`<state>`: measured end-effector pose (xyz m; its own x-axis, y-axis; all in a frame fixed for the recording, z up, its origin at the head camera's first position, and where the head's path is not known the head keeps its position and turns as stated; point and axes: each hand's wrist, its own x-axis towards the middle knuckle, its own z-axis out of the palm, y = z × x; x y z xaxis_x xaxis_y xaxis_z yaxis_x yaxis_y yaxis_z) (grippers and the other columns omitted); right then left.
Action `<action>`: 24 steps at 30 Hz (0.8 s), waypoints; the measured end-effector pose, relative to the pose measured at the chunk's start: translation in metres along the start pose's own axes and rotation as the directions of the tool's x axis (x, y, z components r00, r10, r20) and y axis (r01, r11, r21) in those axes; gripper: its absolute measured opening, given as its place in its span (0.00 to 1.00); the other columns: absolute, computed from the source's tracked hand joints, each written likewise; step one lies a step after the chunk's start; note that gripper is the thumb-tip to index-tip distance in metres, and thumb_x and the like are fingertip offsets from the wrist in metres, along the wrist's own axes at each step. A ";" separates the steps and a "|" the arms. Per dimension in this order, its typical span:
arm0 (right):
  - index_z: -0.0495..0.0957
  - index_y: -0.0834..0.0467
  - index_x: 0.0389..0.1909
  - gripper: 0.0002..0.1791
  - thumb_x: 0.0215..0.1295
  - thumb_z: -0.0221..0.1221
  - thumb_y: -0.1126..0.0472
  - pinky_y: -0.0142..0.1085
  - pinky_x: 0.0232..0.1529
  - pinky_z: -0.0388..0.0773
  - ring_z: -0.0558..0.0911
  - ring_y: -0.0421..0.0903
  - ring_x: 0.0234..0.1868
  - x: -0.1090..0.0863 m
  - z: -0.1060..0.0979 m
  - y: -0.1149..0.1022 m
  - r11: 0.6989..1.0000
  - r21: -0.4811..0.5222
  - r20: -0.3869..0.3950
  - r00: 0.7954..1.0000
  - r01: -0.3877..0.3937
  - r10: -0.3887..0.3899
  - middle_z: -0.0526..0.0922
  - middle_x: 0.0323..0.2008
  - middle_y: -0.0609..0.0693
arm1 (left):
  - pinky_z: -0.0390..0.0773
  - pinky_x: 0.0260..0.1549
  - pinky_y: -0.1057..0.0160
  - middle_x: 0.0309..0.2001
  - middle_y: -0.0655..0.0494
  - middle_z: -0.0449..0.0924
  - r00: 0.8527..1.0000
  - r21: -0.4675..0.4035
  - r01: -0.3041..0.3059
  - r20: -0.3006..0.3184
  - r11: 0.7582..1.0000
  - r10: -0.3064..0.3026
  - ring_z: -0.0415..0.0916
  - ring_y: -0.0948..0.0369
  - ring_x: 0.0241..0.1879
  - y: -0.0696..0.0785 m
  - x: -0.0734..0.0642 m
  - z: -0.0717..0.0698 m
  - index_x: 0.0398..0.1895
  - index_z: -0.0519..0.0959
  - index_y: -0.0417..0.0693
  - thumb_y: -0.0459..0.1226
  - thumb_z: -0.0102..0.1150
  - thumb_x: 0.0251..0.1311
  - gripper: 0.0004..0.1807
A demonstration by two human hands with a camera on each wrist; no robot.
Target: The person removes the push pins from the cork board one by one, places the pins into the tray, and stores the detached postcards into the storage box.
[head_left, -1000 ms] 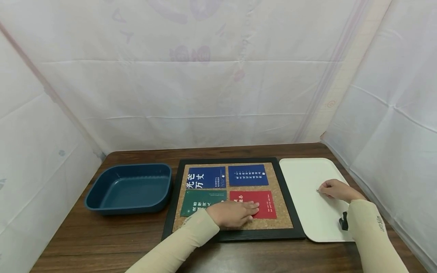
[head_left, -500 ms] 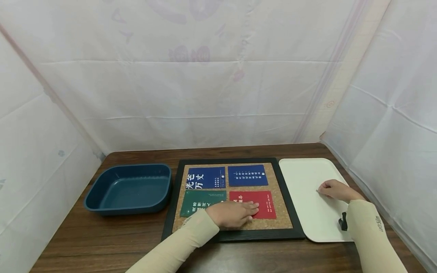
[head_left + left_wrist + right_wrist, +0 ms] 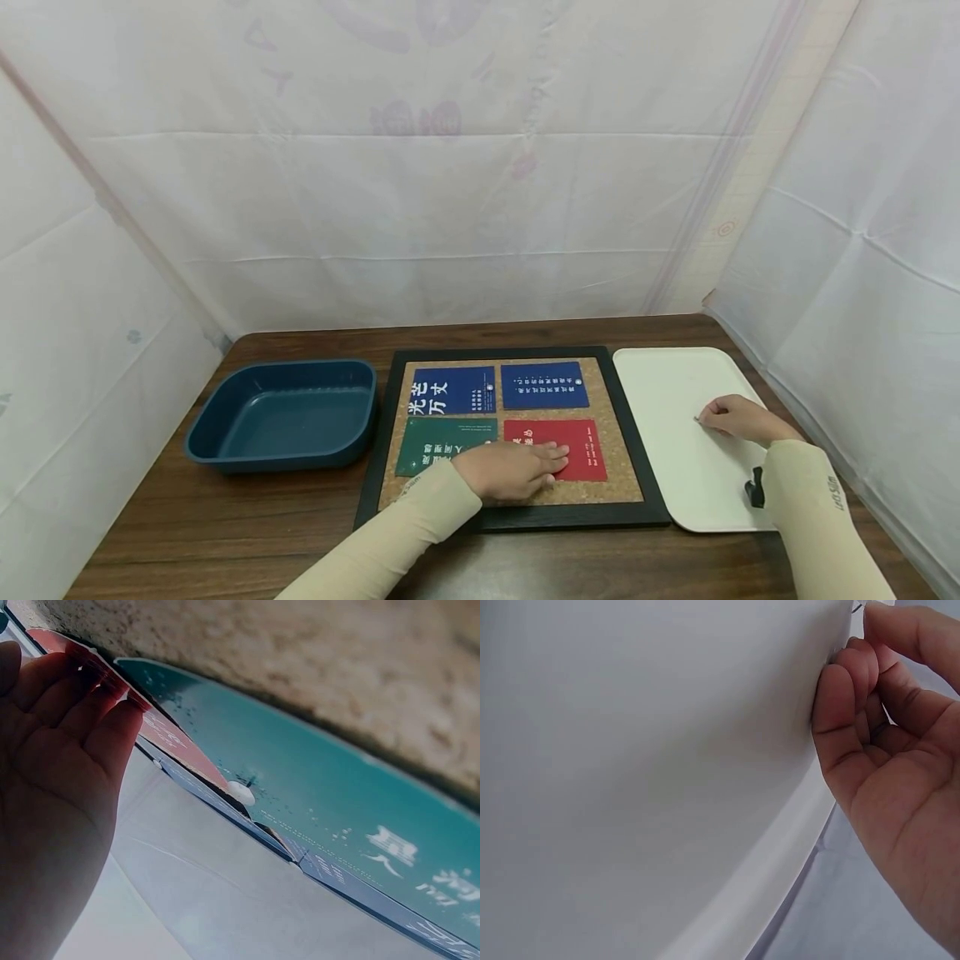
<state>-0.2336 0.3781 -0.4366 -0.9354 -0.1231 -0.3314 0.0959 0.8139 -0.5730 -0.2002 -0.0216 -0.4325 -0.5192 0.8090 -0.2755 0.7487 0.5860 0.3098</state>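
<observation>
My left hand (image 3: 513, 471) lies with straight fingers on a red card (image 3: 592, 450) on the framed corkboard (image 3: 626, 492). Its fingertips touch that card in the left wrist view. Beside it a green card (image 3: 442, 433) is partly covered by my wrist; a white push pin (image 3: 241, 793) sticks in it. Over the white tray (image 3: 667, 392), my right hand (image 3: 738, 418) pinches a push pin (image 3: 857, 609) between thumb and forefinger. Only its thin dark point shows clearly, and the fingers hide the rest. The other right fingers are curled, resting at the tray's surface.
Two blue cards (image 3: 468, 392) lie along the corkboard's far half. A deep teal dish (image 3: 281, 417) stands to the left on the brown wooden table (image 3: 300, 533). The tray adjoins the board's right side. White sheeting (image 3: 450, 208) encloses the back and sides.
The push pin at my right fingertips has tilted slightly. Both hands otherwise keep their places, and the cards have not moved.
</observation>
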 end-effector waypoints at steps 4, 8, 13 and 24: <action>0.75 0.65 0.32 0.10 0.68 0.53 0.62 0.35 0.33 0.64 0.68 0.44 0.32 0.001 -0.001 0.001 1.000 -0.009 0.002 1.000 -0.010 0.010 0.69 0.24 0.47 | 0.60 0.70 0.62 0.75 0.68 0.52 1.000 0.000 -0.001 0.000 1.000 0.001 0.49 0.70 0.74 0.000 0.000 0.000 0.73 0.60 0.62 0.48 0.39 0.73 0.26; 0.75 0.64 0.31 0.10 0.68 0.53 0.61 0.35 0.33 0.64 0.68 0.43 0.31 0.001 -0.002 0.001 1.000 -0.015 0.009 1.000 -0.020 0.020 0.68 0.23 0.46 | 0.60 0.70 0.63 0.75 0.67 0.52 1.000 0.006 -0.003 -0.001 1.000 0.003 0.49 0.70 0.73 0.000 0.000 0.000 0.73 0.60 0.61 0.48 0.39 0.73 0.26; 0.76 0.66 0.32 0.10 0.67 0.53 0.62 0.34 0.33 0.65 0.69 0.43 0.30 0.001 -0.002 0.001 0.999 -0.004 0.010 0.999 -0.037 0.037 0.70 0.23 0.46 | 0.60 0.70 0.64 0.74 0.66 0.53 1.000 0.014 -0.009 -0.001 1.000 0.009 0.50 0.69 0.73 0.001 0.001 0.000 0.73 0.60 0.60 0.48 0.40 0.73 0.26; 0.76 0.67 0.32 0.13 0.71 0.48 0.62 0.34 0.32 0.69 0.70 0.42 0.29 0.003 -0.005 -0.013 0.997 0.043 -0.027 0.998 -0.061 0.062 0.71 0.23 0.47 | 0.60 0.70 0.63 0.74 0.67 0.53 1.000 0.010 -0.003 0.000 1.000 0.003 0.50 0.69 0.73 0.000 0.001 -0.001 0.73 0.60 0.61 0.48 0.41 0.73 0.26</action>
<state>-0.2394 0.3705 -0.4263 -0.9366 -0.0569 -0.3456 0.1669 0.7949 -0.5833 -0.2011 -0.0212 -0.4318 -0.5167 0.8111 -0.2743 0.7546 0.5827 0.3017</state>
